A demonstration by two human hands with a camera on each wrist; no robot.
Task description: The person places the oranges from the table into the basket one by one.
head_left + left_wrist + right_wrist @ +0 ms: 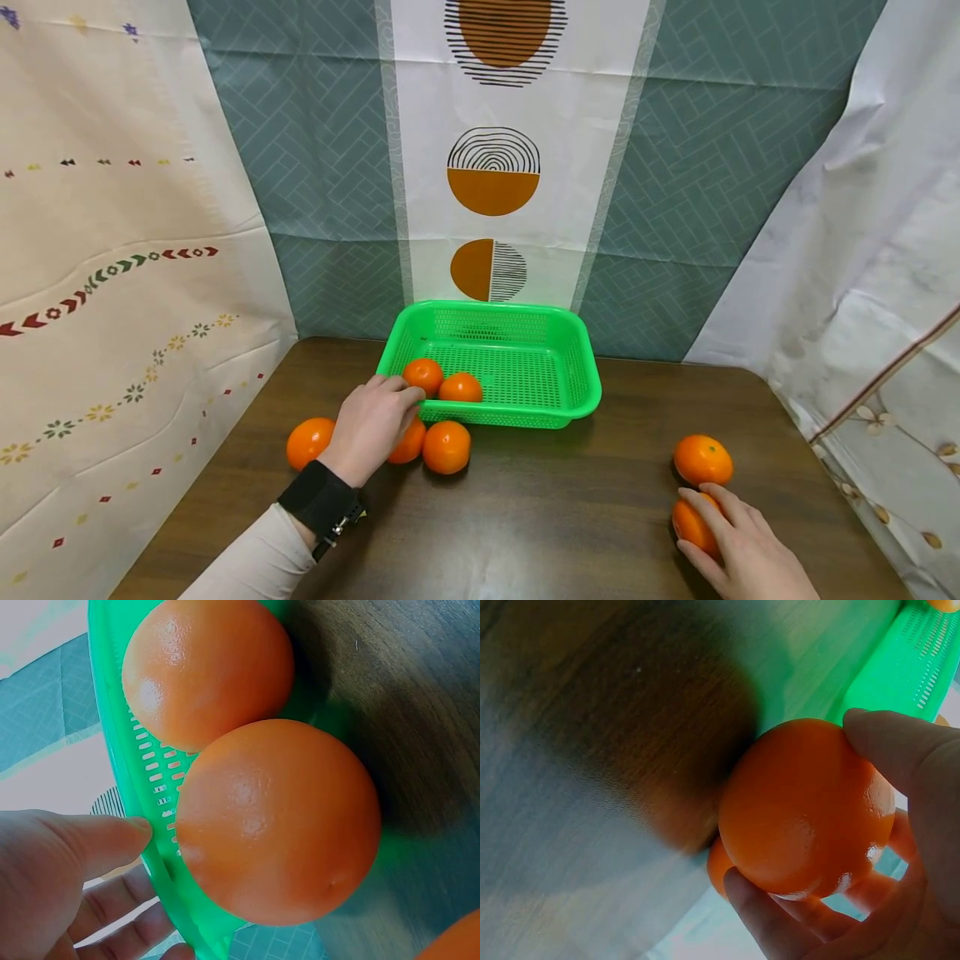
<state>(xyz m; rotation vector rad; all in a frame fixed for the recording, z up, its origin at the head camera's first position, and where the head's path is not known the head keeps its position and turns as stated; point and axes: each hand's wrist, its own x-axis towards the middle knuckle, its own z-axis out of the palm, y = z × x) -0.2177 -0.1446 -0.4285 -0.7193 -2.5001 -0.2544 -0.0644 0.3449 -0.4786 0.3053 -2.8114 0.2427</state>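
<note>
A dark brown wooden counter [570, 500] with a soft sheen stands here, hemmed in by hanging cloth: a teal patterned curtain [322, 150] at the back with a white strip [585, 92] of brown-and-black circle designs down its middle, a cream cloth [112, 333] with rows of small coloured motifs on the left, and a pale cloth [885, 350] on the right. At the back of the counter sits a green perforated plastic basket [517, 375], with two oranges [461, 387] inside by its front left corner. Three more oranges [447, 448] lie on the counter before it and to its left, one partly behind the wrist. Over on the right, a round, smooth, bright orange fruit [693, 523] rests under the right hand [750, 550], and another orange [703, 460] with a small green stem spot lies just behind it. The right hand comes in low from the near edge, its thumb and fingers clamped around that fruit. The left hand [375, 421], below a black wristband [321, 498] and a white sleeve [251, 560], reaches over the basket's front left rim, thumb outside and bent fingers inside, pinching it.
</note>
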